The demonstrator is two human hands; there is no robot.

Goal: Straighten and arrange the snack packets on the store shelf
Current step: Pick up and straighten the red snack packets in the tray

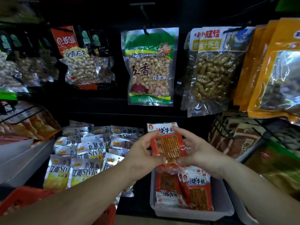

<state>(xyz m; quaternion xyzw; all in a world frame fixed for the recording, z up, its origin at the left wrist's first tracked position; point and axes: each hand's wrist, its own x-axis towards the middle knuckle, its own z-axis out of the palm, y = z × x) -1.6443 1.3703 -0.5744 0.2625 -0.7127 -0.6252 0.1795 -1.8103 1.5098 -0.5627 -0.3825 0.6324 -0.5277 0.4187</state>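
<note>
A red snack packet [167, 143] with a clear window showing orange sticks is held upright above a grey plastic tray [224, 207]. My left hand [142, 153] grips its left edge and my right hand [196, 151] pinches its right edge and top corner. In the tray below lie more red packets [194, 190] of the same kind, some turned the other way. To the left, several silver and yellow packets [84, 159] lie overlapping on the shelf.
Peanut bags hang on hooks above: a green one [150, 67], a red-topped one [81, 62] and a yellow-labelled one [214, 69]. Orange bags [272, 70] hang at the right. A wire rack [235, 135] with dark packets stands right; a red basket [24, 198] sits lower left.
</note>
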